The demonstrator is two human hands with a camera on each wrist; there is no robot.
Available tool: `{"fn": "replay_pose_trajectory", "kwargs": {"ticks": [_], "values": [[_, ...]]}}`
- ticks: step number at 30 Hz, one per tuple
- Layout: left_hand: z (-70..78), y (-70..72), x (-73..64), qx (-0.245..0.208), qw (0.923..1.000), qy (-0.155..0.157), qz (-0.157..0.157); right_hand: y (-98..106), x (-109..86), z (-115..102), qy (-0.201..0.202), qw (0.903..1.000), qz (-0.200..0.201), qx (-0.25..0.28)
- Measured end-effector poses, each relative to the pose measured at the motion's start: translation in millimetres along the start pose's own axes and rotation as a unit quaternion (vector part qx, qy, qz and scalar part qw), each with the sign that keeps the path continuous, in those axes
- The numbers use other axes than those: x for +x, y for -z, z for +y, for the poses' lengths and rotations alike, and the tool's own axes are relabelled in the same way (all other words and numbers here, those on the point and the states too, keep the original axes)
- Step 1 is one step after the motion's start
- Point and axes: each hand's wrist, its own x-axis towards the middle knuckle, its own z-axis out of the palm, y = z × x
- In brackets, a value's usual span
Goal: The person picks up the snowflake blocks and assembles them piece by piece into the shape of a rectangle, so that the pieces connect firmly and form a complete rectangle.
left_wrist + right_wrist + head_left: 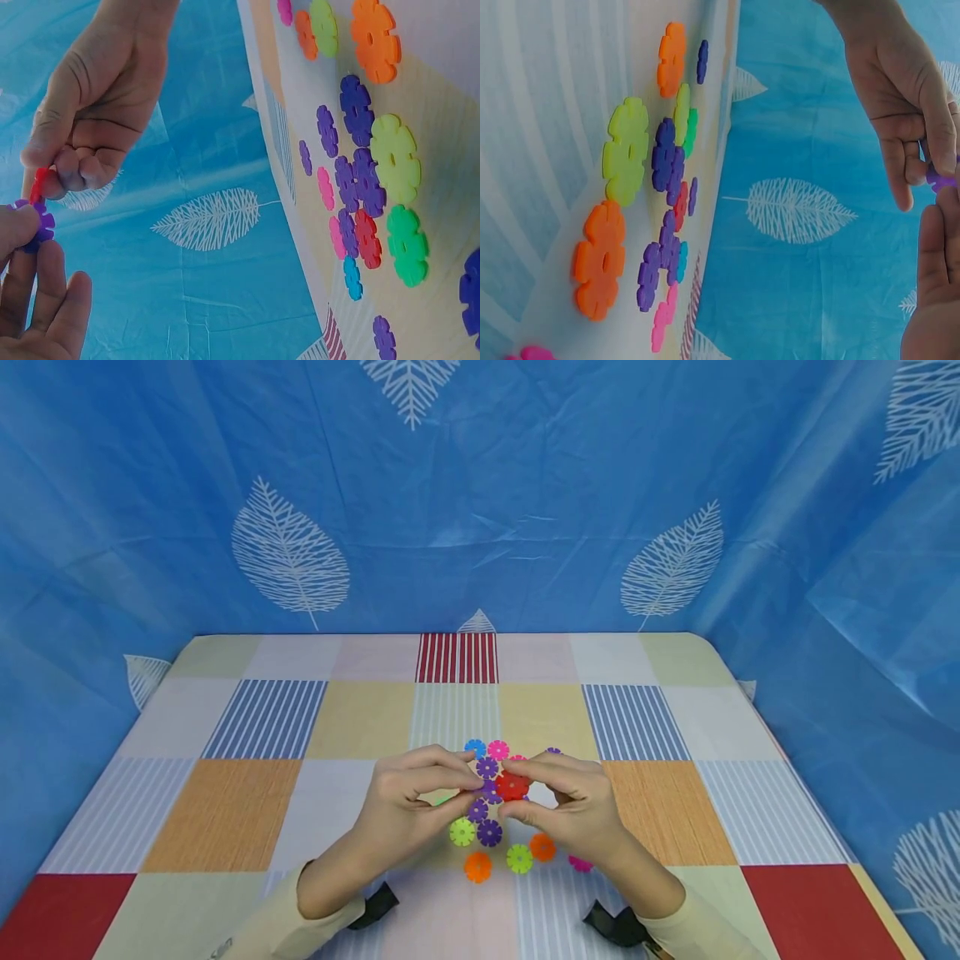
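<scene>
Flower-shaped plastic discs with notched edges are in both hands, raised over the table. My left hand (pixel 420 789) pinches a purple disc (pixel 43 225) between thumb and fingers. A red disc (pixel 512 786) is pinched by the thumb and forefinger of my right hand (pixel 573 793). In the left wrist view the red disc is edge-on and meets the purple disc's rim; fingers cover parts of both. The right wrist view shows only a bit of the purple disc (pixel 937 178), at the right edge between the two hands.
Several loose discs lie flat below the hands: orange (pixel 477 867), lime (pixel 519 859), purple (pixel 490 833), green (pixel 408 246), blue (pixel 475 748) and pink (pixel 498 750). A patchwork-patterned cloth (pixel 322 814) covers the table. Blue leaf-print sheeting (pixel 480 485) hangs behind and beside it.
</scene>
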Motion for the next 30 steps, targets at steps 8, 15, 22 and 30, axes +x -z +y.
{"fn": "replay_pose_trajectory", "kwargs": {"ticks": [8, 15, 22, 30], "values": [[0.4, 0.1, 0.4, 0.01, 0.9999, 0.005, 0.005, 0.3, 3.7, -1.5, 0.023, 0.9997, -0.001, -0.002], [0.0, 1.3, 0.4, 0.014, 0.9998, 0.011, 0.012, 1.7, 2.1, 1.0, 0.014, 0.9998, 0.005, 0.015], [1.0, -0.3, -0.2, -0.008, 0.9998, 0.017, -0.003, 2.2, 1.6, 0.8, -0.002, 0.9979, 0.02, 0.061], [4.1, -2.4, -0.3, -0.009, 0.9997, 0.02, -0.009, 0.6, -0.5, -2.2, -0.019, 0.9974, 0.059, 0.035]]}}
